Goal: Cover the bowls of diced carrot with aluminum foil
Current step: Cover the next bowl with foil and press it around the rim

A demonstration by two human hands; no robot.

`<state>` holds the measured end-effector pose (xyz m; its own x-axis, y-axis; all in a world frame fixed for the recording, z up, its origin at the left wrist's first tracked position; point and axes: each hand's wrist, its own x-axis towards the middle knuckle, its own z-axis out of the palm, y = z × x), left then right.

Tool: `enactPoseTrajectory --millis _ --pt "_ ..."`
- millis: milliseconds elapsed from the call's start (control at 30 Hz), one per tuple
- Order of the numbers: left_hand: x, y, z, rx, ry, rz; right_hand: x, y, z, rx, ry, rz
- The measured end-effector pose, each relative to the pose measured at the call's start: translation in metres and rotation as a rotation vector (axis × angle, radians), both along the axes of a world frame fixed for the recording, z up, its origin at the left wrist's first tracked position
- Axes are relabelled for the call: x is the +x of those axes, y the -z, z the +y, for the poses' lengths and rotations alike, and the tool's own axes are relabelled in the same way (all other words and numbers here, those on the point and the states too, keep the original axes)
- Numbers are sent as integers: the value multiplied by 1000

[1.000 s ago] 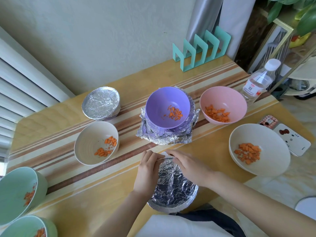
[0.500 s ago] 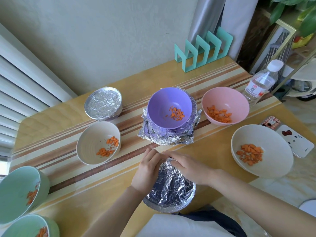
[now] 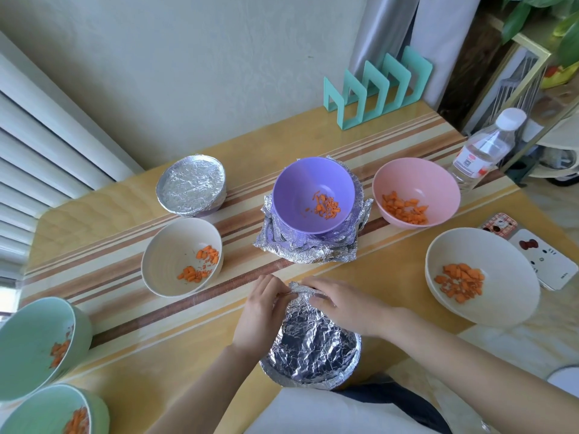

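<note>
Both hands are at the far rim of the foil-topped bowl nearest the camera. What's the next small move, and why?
Probably press the raised fold of crinkled aluminum foil down over the far rim of the near foil-covered bowl. The left hand and right hand both hold the fold there, and it stands up above the rim, while the foil along the near edge already looks tucked under.

a yellow wooden table with brown and cream stripes carries a foil-wrapped near bowl, a foil-covered back bowl, a small cream bowl, a pink bowl, a wide cream bowl and two green bowls holding diced carrot, a crumpled foil pile under a purple bowl, a teal slotted rack, a clear water bottle and two flat phone-like cases.
</note>
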<state>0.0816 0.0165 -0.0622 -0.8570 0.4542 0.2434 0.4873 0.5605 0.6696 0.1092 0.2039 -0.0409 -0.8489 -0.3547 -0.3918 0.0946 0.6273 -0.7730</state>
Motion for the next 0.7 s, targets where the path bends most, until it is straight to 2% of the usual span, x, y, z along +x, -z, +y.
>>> enactPoseTrajectory --millis 333,700 --pt "3 3 7 -2 6 35 -6 -6 -7 -21 46 41" --pt "3 3 12 14 39 38 -4 -6 0 -62 52 -57"
